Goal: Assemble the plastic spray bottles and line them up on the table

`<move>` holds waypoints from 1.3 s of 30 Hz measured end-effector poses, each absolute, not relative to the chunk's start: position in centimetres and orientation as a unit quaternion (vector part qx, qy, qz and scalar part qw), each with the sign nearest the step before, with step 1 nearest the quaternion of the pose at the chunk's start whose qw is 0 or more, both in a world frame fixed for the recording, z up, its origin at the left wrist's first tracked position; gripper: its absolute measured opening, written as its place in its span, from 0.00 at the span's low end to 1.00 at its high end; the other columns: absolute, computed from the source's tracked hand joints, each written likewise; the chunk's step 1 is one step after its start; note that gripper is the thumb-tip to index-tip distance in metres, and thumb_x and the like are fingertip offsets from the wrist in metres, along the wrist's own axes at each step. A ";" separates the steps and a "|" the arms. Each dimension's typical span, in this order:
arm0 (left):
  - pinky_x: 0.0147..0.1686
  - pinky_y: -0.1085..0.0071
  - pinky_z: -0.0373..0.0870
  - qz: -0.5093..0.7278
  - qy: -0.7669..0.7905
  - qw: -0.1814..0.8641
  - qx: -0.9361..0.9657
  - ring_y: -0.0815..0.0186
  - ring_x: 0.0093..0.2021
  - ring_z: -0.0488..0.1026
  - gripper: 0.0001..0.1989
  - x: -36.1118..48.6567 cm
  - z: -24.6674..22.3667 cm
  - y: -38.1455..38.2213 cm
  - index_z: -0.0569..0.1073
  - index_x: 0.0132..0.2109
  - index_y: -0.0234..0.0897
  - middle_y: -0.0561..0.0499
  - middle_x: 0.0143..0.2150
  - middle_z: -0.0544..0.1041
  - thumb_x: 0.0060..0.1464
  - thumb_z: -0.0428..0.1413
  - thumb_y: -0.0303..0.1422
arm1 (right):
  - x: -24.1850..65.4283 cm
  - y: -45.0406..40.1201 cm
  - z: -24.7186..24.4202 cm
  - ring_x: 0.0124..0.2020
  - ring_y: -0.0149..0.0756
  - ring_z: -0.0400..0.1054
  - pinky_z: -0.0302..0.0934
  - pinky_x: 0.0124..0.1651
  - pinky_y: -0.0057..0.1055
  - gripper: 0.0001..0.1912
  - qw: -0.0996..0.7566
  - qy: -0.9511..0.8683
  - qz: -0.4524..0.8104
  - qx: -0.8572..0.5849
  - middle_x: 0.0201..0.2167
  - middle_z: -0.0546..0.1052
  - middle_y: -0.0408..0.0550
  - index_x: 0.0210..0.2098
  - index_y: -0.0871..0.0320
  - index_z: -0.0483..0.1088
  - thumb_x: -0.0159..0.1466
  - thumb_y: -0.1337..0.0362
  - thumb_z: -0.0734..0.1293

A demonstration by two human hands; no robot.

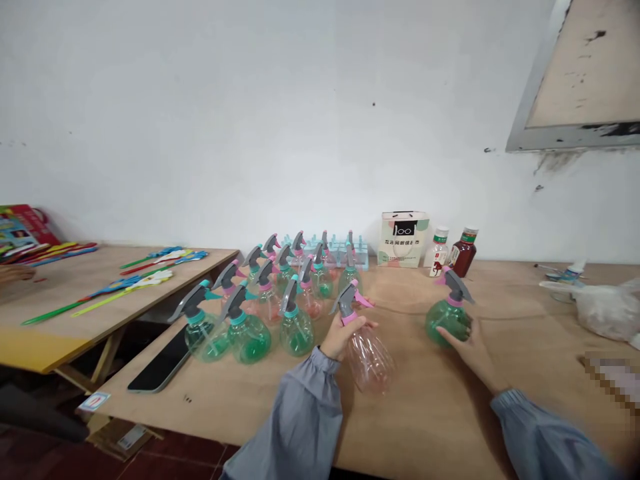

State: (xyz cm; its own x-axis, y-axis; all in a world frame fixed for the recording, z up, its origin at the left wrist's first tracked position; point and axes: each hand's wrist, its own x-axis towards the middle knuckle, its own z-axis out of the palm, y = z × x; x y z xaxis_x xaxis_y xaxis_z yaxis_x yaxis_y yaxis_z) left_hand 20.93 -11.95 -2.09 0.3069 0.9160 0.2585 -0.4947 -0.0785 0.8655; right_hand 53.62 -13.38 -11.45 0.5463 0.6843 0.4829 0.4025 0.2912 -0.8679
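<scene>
My left hand (pixel 343 337) is closed round the neck of a clear pinkish spray bottle (pixel 371 360) with a grey and pink trigger head, tilted above the table. To the right, my right hand (pixel 467 343) grips the body of a green spray bottle (pixel 440 321), also with a grey and pink head. Left of my hands stand several green and pink spray bottles (pixel 250 339) grouped in rows, with grey heads and teal or pink triggers. Part of my right hand's fingers is hidden behind the green bottle.
A phone (pixel 161 363) lies by the table's left edge. Behind the bottles are a light-blue rack (pixel 357 257), a paper bag (pixel 403 247) and two drink bottles (pixel 464 253). A plastic bag (pixel 607 310) is at right. Colourful hand-shaped sticks (pixel 125 283) and a person's hand (pixel 15 273) are on the left table.
</scene>
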 end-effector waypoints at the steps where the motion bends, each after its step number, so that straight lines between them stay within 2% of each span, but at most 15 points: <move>1: 0.37 0.66 0.75 0.558 0.217 0.646 0.474 0.63 0.33 0.79 0.26 20.9 -2.0 -11.9 0.76 0.43 0.35 0.44 0.47 0.80 0.39 0.71 0.43 | 52.7 -14.4 -11.6 0.47 0.52 0.75 0.73 0.49 0.50 0.48 0.655 -0.462 0.139 -0.582 0.50 0.75 0.56 0.55 0.55 0.62 0.42 0.41 0.78; 5: 0.38 0.65 0.75 0.586 0.244 0.642 0.430 0.64 0.31 0.78 0.21 20.8 -2.1 -11.7 0.75 0.35 0.35 0.52 0.32 0.78 0.36 0.71 0.40 | 50.1 -17.5 -11.6 0.50 0.51 0.74 0.73 0.52 0.49 0.48 0.643 -0.474 0.188 -0.571 0.54 0.73 0.56 0.58 0.53 0.60 0.45 0.43 0.78; 12: 0.39 0.66 0.73 0.547 0.216 0.634 0.502 0.66 0.33 0.77 0.22 20.7 -1.4 -11.9 0.76 0.45 0.36 0.45 0.48 0.80 0.41 0.67 0.39 | 48.7 -18.4 -11.3 0.57 0.55 0.70 0.69 0.57 0.53 0.46 0.635 -0.494 0.178 -0.567 0.55 0.72 0.57 0.58 0.53 0.59 0.47 0.43 0.77; 14: 0.40 0.64 0.74 0.546 0.212 0.629 0.511 0.65 0.33 0.77 0.22 20.7 -1.6 -11.9 0.76 0.44 0.35 0.44 0.46 0.80 0.41 0.67 0.40 | 48.6 -18.3 -11.3 0.57 0.55 0.70 0.68 0.58 0.54 0.45 0.637 -0.494 0.175 -0.565 0.56 0.71 0.57 0.58 0.53 0.60 0.47 0.43 0.77; 18: 0.39 0.64 0.75 0.574 0.216 0.613 0.498 0.65 0.31 0.77 0.19 20.6 -2.5 -11.6 0.73 0.36 0.35 0.51 0.33 0.77 0.40 0.69 0.40 | 48.7 -18.5 -11.2 0.55 0.55 0.72 0.70 0.55 0.53 0.46 0.642 -0.490 0.183 -0.561 0.56 0.72 0.58 0.58 0.52 0.60 0.47 0.44 0.78; 20: 0.40 0.64 0.75 0.568 0.210 0.610 0.511 0.66 0.31 0.77 0.19 20.6 -2.7 -11.5 0.71 0.34 0.36 0.53 0.31 0.75 0.41 0.69 0.41 | 48.8 -18.5 -11.3 0.55 0.55 0.72 0.71 0.54 0.53 0.46 0.636 -0.493 0.189 -0.563 0.56 0.72 0.58 0.59 0.53 0.60 0.47 0.44 0.78; 25: 0.35 0.64 0.75 0.530 0.205 0.629 0.530 0.66 0.30 0.76 0.27 20.4 -1.9 -11.9 0.74 0.43 0.35 0.45 0.42 0.80 0.38 0.71 0.44 | 49.2 -18.3 -11.7 0.54 0.55 0.72 0.71 0.54 0.54 0.47 0.628 -0.499 0.197 -0.563 0.57 0.71 0.58 0.60 0.53 0.59 0.48 0.44 0.78; 27: 0.34 0.66 0.75 0.525 0.209 0.636 0.525 0.66 0.30 0.76 0.28 20.5 -1.6 -12.0 0.75 0.44 0.34 0.44 0.44 0.80 0.36 0.71 0.43 | 49.3 -18.3 -11.8 0.53 0.54 0.72 0.72 0.53 0.53 0.47 0.627 -0.498 0.196 -0.566 0.57 0.70 0.58 0.60 0.53 0.58 0.48 0.44 0.78; 32: 0.34 0.69 0.74 0.602 0.231 0.593 0.482 0.67 0.29 0.76 0.21 20.7 -2.2 -11.9 0.71 0.33 0.36 0.54 0.31 0.75 0.37 0.70 0.42 | 49.2 -18.4 -11.7 0.53 0.53 0.72 0.71 0.54 0.52 0.47 0.620 -0.499 0.201 -0.571 0.56 0.71 0.58 0.60 0.53 0.58 0.48 0.44 0.78; 34: 0.34 0.69 0.74 0.606 0.233 0.584 0.487 0.67 0.29 0.76 0.20 20.6 -2.4 -11.9 0.70 0.32 0.36 0.55 0.29 0.74 0.37 0.69 0.42 | 49.2 -18.4 -11.6 0.53 0.53 0.72 0.71 0.54 0.53 0.47 0.622 -0.496 0.201 -0.572 0.55 0.71 0.58 0.59 0.52 0.59 0.47 0.44 0.78; 36: 0.33 0.68 0.74 0.575 0.225 0.599 0.509 0.66 0.29 0.75 0.22 20.5 -2.2 -11.9 0.72 0.34 0.37 0.53 0.31 0.76 0.36 0.69 0.43 | 49.1 -18.4 -11.6 0.53 0.53 0.72 0.70 0.54 0.53 0.47 0.625 -0.496 0.199 -0.569 0.56 0.70 0.58 0.59 0.52 0.59 0.47 0.45 0.78; 39: 0.34 0.65 0.75 0.528 0.203 0.618 0.545 0.66 0.30 0.74 0.26 20.4 -1.6 -12.1 0.74 0.42 0.36 0.47 0.41 0.79 0.37 0.70 0.44 | 49.0 -18.4 -11.6 0.54 0.53 0.71 0.70 0.55 0.54 0.46 0.625 -0.501 0.199 -0.565 0.56 0.70 0.58 0.59 0.52 0.59 0.47 0.45 0.78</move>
State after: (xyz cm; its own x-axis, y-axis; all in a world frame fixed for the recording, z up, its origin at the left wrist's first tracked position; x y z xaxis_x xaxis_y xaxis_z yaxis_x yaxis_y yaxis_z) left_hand 20.37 -12.15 -1.62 0.3593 0.8749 0.3249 -0.4315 -0.1529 0.8890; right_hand 49.02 -18.42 -11.57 0.4189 0.8144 0.4016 0.3175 0.2830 -0.9050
